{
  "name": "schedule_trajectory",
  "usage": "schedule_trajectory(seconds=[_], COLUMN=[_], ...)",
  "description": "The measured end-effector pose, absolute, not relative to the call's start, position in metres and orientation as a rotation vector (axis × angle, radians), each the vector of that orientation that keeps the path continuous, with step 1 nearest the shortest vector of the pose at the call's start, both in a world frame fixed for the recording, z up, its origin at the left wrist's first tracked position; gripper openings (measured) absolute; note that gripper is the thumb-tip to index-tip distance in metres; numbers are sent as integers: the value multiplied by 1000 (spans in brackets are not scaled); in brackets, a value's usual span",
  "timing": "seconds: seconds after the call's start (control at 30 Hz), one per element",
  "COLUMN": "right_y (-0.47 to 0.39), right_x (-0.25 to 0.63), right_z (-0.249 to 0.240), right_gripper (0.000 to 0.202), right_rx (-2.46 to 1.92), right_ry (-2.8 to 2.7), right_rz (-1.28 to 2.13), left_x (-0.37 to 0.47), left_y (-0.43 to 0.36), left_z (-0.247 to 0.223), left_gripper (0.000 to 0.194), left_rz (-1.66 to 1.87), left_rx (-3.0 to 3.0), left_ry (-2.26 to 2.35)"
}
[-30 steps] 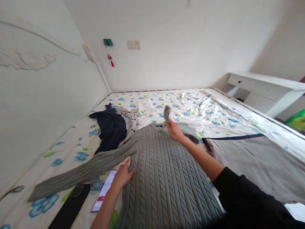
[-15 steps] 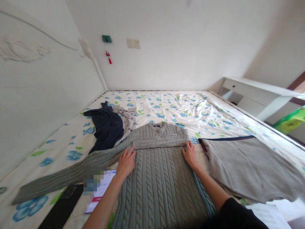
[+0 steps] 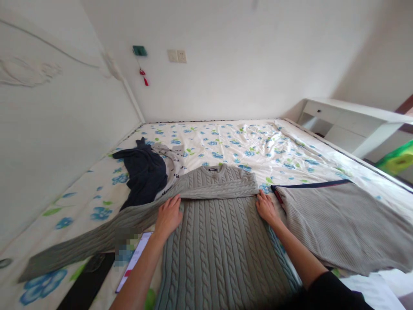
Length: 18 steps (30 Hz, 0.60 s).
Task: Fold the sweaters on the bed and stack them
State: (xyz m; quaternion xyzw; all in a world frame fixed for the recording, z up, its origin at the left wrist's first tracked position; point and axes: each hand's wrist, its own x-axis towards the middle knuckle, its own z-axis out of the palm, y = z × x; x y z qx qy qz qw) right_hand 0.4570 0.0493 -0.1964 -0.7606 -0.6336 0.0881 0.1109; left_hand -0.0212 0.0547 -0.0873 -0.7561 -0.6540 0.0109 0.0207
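Note:
A grey-green cable-knit sweater (image 3: pixel 222 241) lies flat in the middle of the bed, collar away from me. One sleeve is folded across its chest; the other sleeve (image 3: pixel 90 239) stretches out to the left. My left hand (image 3: pixel 168 215) rests at the sweater's left edge, where the outstretched sleeve meets the body, fingers lying flat and slightly apart. At the right edge, just below the folded sleeve's end, my right hand (image 3: pixel 267 206) touches the knit with its fingers spread. Neither hand is closed round the fabric.
Dark blue clothing (image 3: pixel 145 172) and a white printed garment (image 3: pixel 176 161) lie bunched at left. A ribbed grey garment (image 3: pixel 342 224) lies at right. A phone (image 3: pixel 135 260) and a black object (image 3: pixel 87 282) lie near my left forearm. A white desk (image 3: pixel 348 120) stands at back right.
My right hand has moved a little to the right, out to the folded sleeve's end. My left hand has shifted slightly left. The folded sleeve now reaches slightly farther right. The view has turned slightly.

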Motion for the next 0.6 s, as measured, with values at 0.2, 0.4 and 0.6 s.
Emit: schedule_trajectory(seconds=[0.2, 0.4, 0.6], right_y=[54, 55, 15], right_x=[471, 483, 454], right_z=[-202, -178, -155], right_gripper=[61, 58, 54], right_rx=[-2262, -2206, -1962], right_ry=[-1826, -1944, -1983], right_rz=[234, 374, 551], left_x=[-23, -21, -16], left_y=[44, 49, 50], left_z=[-95, -93, -96], left_gripper=[55, 47, 41], left_rz=[394, 250, 22], left_rx=[-2344, -2306, -2461], left_ry=[-2245, -2245, -2014])
